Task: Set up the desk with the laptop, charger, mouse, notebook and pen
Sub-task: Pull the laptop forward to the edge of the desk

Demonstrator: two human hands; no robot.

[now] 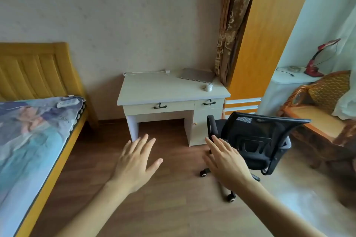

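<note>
Both hands, left hand (134, 161) and right hand (225, 161), reach out with fingers spread, holding nothing; the closed laptop (198, 75) lies ahead on the desk's (165, 88) far-right corner, nearer the right hand

Both forearms bare, no sleeves; left hand (134, 165) & right hand (226, 163) w/o rings or gloves.

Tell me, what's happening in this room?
A person stands back from the desk, holding nothing. The left hand and right hand are both open, stretched forward over the floor. A shut laptop, a white cable and a small white thing sit on the desk. The chair stands to its right.
</note>
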